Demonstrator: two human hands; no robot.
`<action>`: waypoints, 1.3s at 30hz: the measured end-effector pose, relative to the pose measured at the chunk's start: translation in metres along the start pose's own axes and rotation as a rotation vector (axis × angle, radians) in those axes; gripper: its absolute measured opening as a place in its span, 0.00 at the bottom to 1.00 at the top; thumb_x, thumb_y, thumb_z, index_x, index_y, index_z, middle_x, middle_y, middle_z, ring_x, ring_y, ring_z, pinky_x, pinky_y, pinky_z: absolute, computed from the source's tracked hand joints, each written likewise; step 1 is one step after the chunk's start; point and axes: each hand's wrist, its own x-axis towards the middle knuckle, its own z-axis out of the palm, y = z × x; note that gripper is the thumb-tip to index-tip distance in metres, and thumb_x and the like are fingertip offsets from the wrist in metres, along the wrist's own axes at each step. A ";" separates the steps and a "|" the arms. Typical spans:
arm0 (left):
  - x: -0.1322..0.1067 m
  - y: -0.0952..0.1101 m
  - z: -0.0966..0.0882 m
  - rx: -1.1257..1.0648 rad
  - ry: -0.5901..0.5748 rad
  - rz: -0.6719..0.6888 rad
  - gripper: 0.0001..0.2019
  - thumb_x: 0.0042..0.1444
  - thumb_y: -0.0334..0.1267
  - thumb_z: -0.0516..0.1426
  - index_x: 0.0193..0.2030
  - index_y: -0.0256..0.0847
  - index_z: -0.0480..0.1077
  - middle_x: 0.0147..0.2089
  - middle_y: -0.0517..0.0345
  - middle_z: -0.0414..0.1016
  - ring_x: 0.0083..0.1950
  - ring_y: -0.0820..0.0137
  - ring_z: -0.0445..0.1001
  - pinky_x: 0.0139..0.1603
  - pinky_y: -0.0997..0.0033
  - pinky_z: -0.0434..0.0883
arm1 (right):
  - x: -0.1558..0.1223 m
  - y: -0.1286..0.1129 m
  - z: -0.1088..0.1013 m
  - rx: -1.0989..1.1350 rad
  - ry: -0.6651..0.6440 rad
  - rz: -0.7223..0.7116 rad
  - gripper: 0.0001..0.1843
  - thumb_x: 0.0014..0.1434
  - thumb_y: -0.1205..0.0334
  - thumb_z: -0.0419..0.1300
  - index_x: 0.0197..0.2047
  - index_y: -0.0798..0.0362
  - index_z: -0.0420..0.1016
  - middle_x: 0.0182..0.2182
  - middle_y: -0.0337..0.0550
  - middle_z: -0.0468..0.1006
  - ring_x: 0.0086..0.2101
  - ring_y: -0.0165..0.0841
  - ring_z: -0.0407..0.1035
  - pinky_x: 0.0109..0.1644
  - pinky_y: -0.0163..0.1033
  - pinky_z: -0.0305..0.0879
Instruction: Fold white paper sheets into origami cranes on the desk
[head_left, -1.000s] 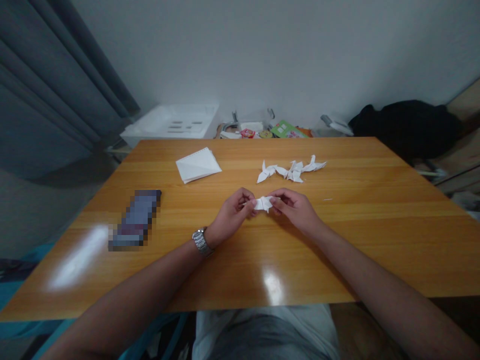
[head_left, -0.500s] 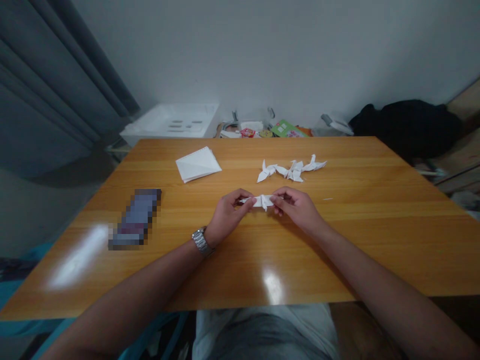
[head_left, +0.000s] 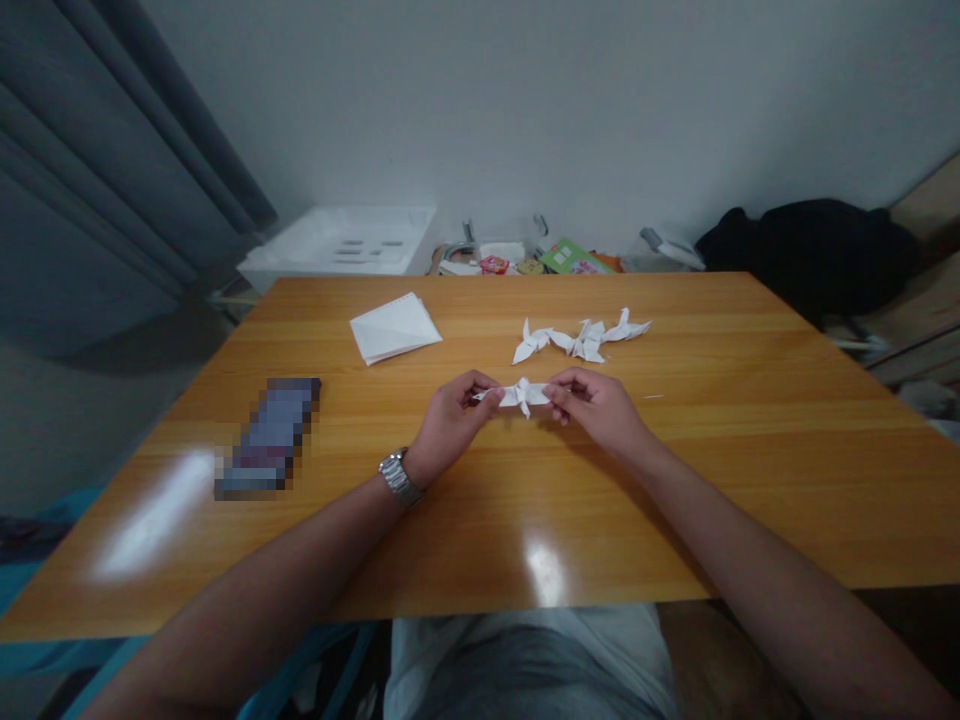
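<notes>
Between my hands a white origami crane is held just above the table, its wings spread out to both sides. My left hand, with a metal watch on the wrist, pinches the left wing between thumb and fingers. The right wing is pinched by my right hand; the wing tips are partly covered by the fingers. Beyond the hands several folded white paper cranes lie in a cluster on the table. A stack of white paper rests to the far left of the hands.
A blurred-out phone-like object lies at the left of the wooden table. A thin white sliver is right of my right hand. Past the far edge stand a white tray and a green packet; a black bundle is at right.
My hands have moved slightly apart and a little upward in view, both still pinching the crane. Its wings now show more widely spread, and more of its middle is visible.
</notes>
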 end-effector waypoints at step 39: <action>-0.002 0.000 0.000 -0.097 -0.284 -0.028 0.17 0.62 0.51 0.58 0.45 0.38 0.76 0.36 0.54 0.78 0.34 0.70 0.74 0.35 0.73 0.71 | -0.006 -0.014 -0.015 -0.204 -0.256 -0.320 0.06 0.58 0.55 0.67 0.37 0.46 0.81 0.40 0.44 0.72 0.44 0.38 0.70 0.54 0.49 0.65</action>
